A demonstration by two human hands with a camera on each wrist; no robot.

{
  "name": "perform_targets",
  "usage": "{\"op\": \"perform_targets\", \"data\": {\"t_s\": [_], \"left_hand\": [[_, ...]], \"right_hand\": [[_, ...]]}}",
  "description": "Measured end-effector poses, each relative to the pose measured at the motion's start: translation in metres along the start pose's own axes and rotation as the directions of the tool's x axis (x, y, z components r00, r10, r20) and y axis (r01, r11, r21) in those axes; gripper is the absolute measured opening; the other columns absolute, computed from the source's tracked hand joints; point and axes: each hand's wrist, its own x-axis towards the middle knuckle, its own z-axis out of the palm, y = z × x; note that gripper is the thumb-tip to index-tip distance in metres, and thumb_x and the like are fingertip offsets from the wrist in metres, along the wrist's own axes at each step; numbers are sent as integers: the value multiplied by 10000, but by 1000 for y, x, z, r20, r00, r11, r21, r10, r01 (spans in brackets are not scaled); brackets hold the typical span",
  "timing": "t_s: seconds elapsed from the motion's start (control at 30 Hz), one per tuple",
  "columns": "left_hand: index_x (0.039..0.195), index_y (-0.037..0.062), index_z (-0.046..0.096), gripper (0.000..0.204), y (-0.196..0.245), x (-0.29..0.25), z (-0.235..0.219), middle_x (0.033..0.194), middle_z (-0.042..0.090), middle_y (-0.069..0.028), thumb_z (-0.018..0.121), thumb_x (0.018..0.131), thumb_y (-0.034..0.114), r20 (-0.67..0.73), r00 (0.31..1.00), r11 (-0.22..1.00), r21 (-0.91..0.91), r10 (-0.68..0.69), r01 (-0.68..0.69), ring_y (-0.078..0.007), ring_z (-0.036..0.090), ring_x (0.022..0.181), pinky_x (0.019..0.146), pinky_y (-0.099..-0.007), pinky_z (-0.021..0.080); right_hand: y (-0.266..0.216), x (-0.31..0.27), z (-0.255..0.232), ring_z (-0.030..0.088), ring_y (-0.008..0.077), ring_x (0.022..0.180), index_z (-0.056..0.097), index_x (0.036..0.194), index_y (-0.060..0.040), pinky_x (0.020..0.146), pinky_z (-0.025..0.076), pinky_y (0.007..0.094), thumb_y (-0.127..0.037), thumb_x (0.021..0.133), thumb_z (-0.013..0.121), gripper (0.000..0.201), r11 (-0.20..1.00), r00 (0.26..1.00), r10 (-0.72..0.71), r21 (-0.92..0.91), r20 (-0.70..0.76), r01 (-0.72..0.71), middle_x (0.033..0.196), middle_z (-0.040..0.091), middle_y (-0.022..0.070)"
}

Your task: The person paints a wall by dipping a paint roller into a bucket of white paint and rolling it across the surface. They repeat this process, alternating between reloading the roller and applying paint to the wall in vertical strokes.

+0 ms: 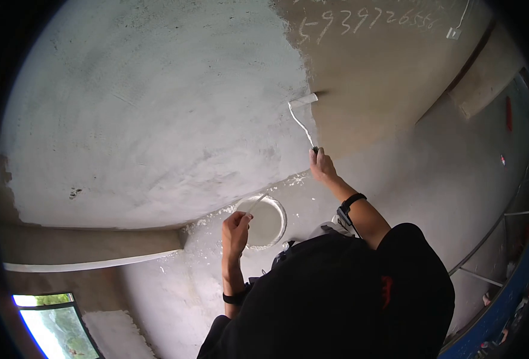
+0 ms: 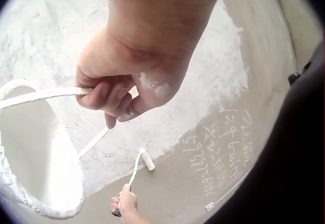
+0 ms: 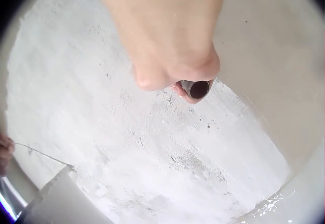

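Note:
My right hand (image 1: 323, 166) grips the dark handle of a paint roller (image 1: 303, 102), whose sleeve lies at the border between the whitened and the bare part of the wall (image 1: 360, 102). In the right wrist view the hollow end of the handle (image 3: 199, 89) pokes out of the curled fingers. My left hand (image 1: 235, 235) holds the paint-coated bail handle (image 2: 45, 96) of a white bucket (image 1: 284, 218). White paint coats the bucket's rim, and pale liquid fills its inside. Dabs of white paint mark the left hand (image 2: 147, 77).
Chalk-like numbers (image 1: 366, 24) are written on the bare wall near a socket (image 1: 453, 33). White splashes (image 1: 297, 179) dot the floor beside the wall. A ledge (image 1: 96, 248) runs at the left, above a window (image 1: 61, 329). Pipes or rails (image 1: 483, 276) stand at the right.

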Motion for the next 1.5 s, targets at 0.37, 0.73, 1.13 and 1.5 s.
{"op": "perform_targets", "data": {"t_s": [0.37, 0.73, 1.13, 1.5], "left_hand": [[888, -20, 645, 158, 3, 7, 7, 573, 410, 55, 579, 897, 123, 50, 996, 988, -129, -79, 85, -25, 321, 450, 413, -212, 243], [832, 12, 569, 139, -25, 35, 9, 560, 368, 57, 536, 905, 126, 233, 950, 918, -288, -210, 273, -41, 281, 435, 403, -234, 221], [821, 11, 567, 139, -22, 45, 3, 549, 375, 46, 524, 901, 117, 287, 935, 928, -245, -208, 282, -36, 280, 422, 389, -232, 222], [827, 4, 572, 150, -11, 41, 2, 554, 362, 52, 536, 906, 127, 314, 932, 944, -212, -178, 252, -39, 275, 442, 413, -230, 214]], "right_hand": [[46, -56, -21, 643, 461, 763, 577, 944, 52, 717, 512, 504, -422, 982, 439, 495, 996, 976, 57, -72, 212, -43, 771, 644, 287], [-13, -226, -158, 632, 423, 778, 567, 904, 56, 724, 480, 488, -394, 968, 481, 463, 990, 783, 137, -52, 607, -133, 766, 625, 272], [-73, -231, -173, 652, 411, 787, 588, 925, 55, 744, 521, 487, -383, 963, 474, 454, 972, 685, 22, -177, 728, 156, 808, 635, 277], [-127, -194, -125, 684, 352, 759, 706, 793, -9, 710, 540, 462, -309, 902, 564, 350, 897, 591, -9, -254, 807, 361, 778, 685, 183]]}}
